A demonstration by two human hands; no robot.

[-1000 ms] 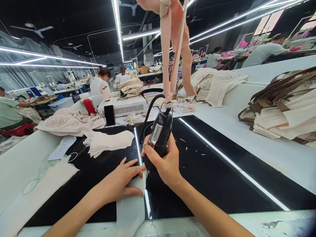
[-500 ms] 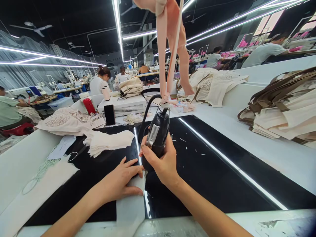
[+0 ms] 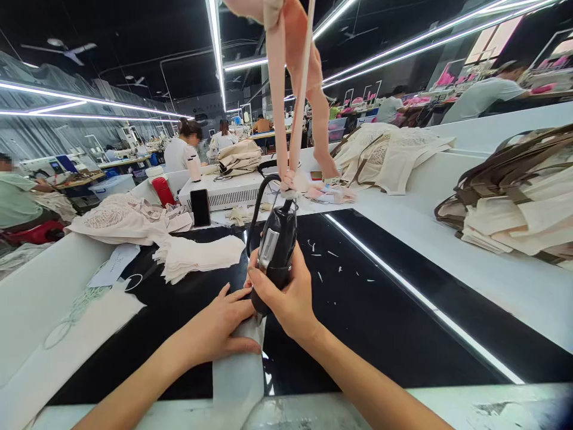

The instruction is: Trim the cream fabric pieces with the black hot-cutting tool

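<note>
My right hand [image 3: 290, 301] is wrapped round a black corded hand-held power tool [image 3: 281, 236], which looks like an electric trimmer and hangs from pink fabric straps [image 3: 278, 101]. It stands nearly upright, its lower tip at the right edge of a pale fabric strip [image 3: 238, 382]. On that strip lies my left hand [image 3: 217, 331], fingers stretched out and thumb apart, just left of the tool's tip. The fingers partly cover the strip's far end. Under both hands is a glossy black work surface [image 3: 367, 334].
Stacked cream fabric pieces [image 3: 201, 257] lie beyond my left hand. A phone [image 3: 200, 207] leans against a white box [image 3: 233, 199]. Cream garments with brown straps [image 3: 505, 197] are piled at the right. Small scraps [image 3: 332, 254] dot the black surface. Several people work farther back.
My right hand and the tool have shifted left, closer to my left hand. The hanging pink straps swung left too. My left hand stays nearly in place on the strip.
</note>
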